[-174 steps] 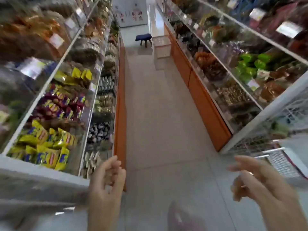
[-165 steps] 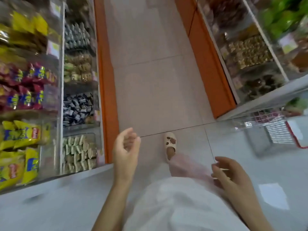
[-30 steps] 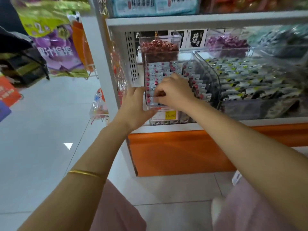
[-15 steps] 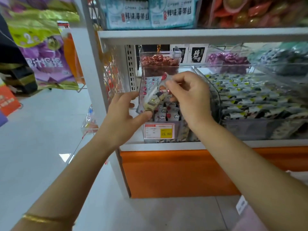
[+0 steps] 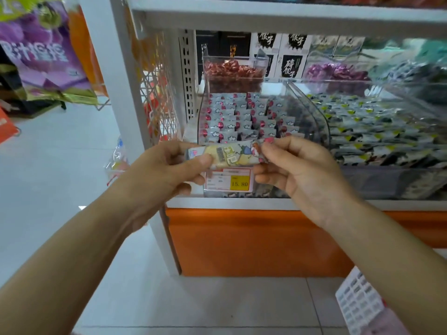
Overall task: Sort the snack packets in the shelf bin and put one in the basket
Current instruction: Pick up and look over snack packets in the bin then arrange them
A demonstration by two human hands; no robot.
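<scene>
A small snack packet [image 5: 229, 154], pale with a yellow patch and a cartoon print, lies level in front of the shelf. My left hand [image 5: 167, 170] pinches its left end and my right hand [image 5: 297, 165] pinches its right end. Just behind it stands the clear shelf bin [image 5: 202, 112], filled with rows of similar silver and red packets [image 5: 242, 117]. A white basket [image 5: 360, 303] shows only as a corner at the lower right, below my right arm.
A yellow price tag [image 5: 239, 183] sits on the bin's front. A wider clear bin of black and yellow packets [image 5: 382, 131] stands to the right. Red sweets [image 5: 233, 71] fill a bin behind. An orange base panel [image 5: 254, 243] runs beneath, and purple bags [image 5: 41, 52] hang at left.
The packet has come out of the bin and down to in front of the price tag. My left hand, which was at the bin's front, now holds its left end.
</scene>
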